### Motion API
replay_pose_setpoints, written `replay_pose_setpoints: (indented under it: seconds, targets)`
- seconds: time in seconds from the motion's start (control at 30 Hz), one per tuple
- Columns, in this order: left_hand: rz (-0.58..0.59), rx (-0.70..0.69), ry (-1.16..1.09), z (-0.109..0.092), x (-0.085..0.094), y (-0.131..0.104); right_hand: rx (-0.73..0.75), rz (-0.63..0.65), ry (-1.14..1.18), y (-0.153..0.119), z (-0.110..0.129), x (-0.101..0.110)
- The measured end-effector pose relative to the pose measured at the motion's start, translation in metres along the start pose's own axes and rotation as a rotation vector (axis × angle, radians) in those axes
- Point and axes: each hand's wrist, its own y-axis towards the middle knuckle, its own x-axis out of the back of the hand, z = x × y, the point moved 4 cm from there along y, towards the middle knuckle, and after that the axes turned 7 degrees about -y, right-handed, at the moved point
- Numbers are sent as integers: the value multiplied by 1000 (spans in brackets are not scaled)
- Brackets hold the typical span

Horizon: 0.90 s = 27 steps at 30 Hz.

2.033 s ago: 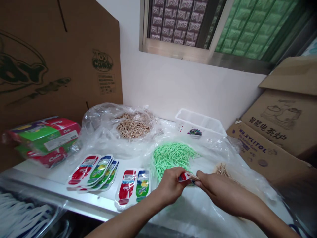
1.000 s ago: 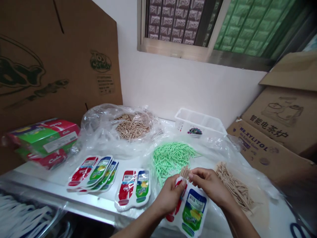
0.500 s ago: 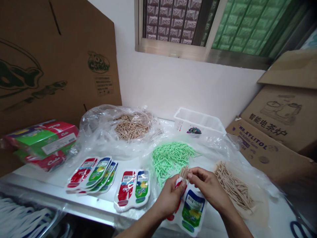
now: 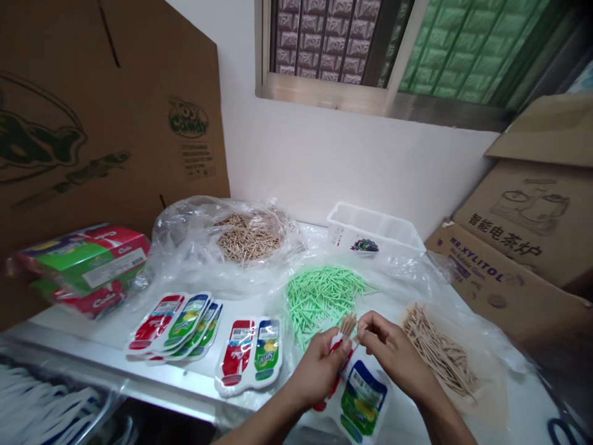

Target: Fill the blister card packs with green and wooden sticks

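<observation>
My left hand (image 4: 324,366) is closed round the red half of a bottle-shaped double packet (image 4: 364,395), its green and blue half hanging below. A bunch of thin brown sticks (image 4: 347,324) stands up out of the top of the packet, by my left thumb. Just right of these sticks, my right hand (image 4: 386,346) is pinched at the packet's upper edge; what lies between its fingertips is too small to make out. Behind my hands is a pile of green sticks (image 4: 322,300), and brown sticks (image 4: 440,355) lie to the right of my right hand.
One double packet (image 4: 250,353) lies left of my hands, beside several overlapping ones (image 4: 172,327). Further back are a clear bag of brown sticks (image 4: 248,238) and a white plastic basket (image 4: 375,225). Cardboard boxes (image 4: 509,266) stand right; scissor handles (image 4: 563,429) show at lower right.
My right hand has drawn slightly right, away from the stick tops, with its fingers more curled. The left hand still grips the packet. The view has shifted slightly.
</observation>
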Motion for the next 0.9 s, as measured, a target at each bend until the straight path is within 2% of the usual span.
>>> replay_pose_setpoints:
  seconds: [0.3,0.57,0.77,0.9]
  targets:
    - [35,-3,-47,-4,-4,-2,12,27,104,0,9,-4]
    - [1,90,-144,4,-2,-4,43,12,-8,-5,9,1]
    - [3,89,-111,5,-2,-3,55,24,98,-6,15,-3]
    - [12,108,-81,7,-2,-4,71,30,83,-5,19,-5]
